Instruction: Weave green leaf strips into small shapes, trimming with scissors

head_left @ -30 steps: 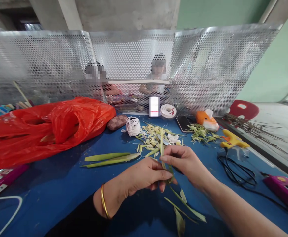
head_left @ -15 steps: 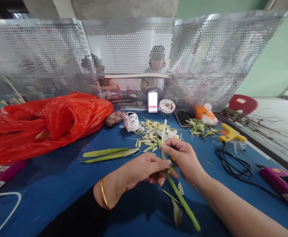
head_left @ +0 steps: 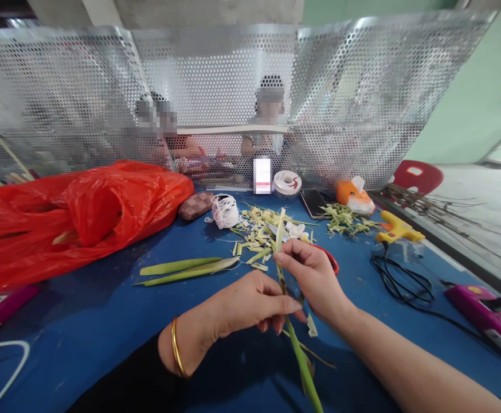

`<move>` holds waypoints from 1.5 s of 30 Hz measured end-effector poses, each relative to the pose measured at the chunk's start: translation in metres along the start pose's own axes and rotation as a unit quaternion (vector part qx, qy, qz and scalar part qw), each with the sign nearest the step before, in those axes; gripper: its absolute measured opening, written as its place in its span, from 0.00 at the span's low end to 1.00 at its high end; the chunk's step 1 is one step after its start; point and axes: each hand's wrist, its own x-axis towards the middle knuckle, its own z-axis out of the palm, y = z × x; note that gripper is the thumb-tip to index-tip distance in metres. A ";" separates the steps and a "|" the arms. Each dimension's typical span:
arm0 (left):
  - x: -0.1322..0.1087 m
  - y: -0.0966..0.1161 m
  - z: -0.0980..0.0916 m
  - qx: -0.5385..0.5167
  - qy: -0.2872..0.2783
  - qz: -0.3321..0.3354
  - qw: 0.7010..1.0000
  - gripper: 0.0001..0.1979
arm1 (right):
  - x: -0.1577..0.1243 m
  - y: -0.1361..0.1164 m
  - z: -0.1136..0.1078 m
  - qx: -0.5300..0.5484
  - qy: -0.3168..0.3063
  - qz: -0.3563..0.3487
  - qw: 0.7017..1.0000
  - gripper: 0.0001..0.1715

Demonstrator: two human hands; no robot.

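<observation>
A long green plant stem [head_left: 297, 350] runs from the near edge up between my hands. My left hand [head_left: 253, 301], with a gold bangle at the wrist, is closed around its middle. Just above, my right hand [head_left: 313, 275] pinches the pale, flat upper end [head_left: 280, 226] between thumb and fingers. Dry husk pieces hang by the stem below my hands. Beyond my fingers lies a heap of cut yellow-green pieces [head_left: 261, 226]. To the left rest two green leaf strips [head_left: 181, 267]. A red curved handle [head_left: 332, 259] is partly hidden behind my right hand.
A red plastic bag [head_left: 117, 206] fills the left side, near white string [head_left: 224, 212] and a checkered pouch [head_left: 195, 205]. Ribbon roll [head_left: 287, 183], phone [head_left: 313, 203], tissue pack [head_left: 354, 197] and yellow glue gun [head_left: 399, 228] stand right. People sit behind the perforated metal screen [head_left: 233, 69].
The stem has swung steeper and its lower end has come nearer the front edge. My right hand has shifted slightly left, uncovering the red handle. Both hands keep their hold.
</observation>
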 end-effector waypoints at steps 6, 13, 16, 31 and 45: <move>0.000 0.000 0.000 0.000 -0.002 0.011 1.000 0.17 | 0.001 -0.002 -0.001 -0.018 0.009 -0.005 1.000 0.12; 0.001 -0.001 0.001 0.008 -0.007 0.007 1.000 0.17 | 0.000 0.000 0.003 -0.019 -0.005 0.003 1.000 0.12; 0.001 0.001 -0.002 -0.002 0.035 -0.003 0.999 0.17 | 0.000 -0.004 0.002 0.038 -0.081 0.074 0.993 0.15; 0.006 -0.001 -0.004 -0.014 0.105 0.007 0.994 0.16 | -0.003 -0.002 0.003 0.031 -0.031 0.064 0.997 0.17; 0.011 -0.011 0.000 -0.062 0.042 0.004 0.997 0.13 | -0.006 -0.002 0.008 -0.055 -0.027 -0.032 0.998 0.14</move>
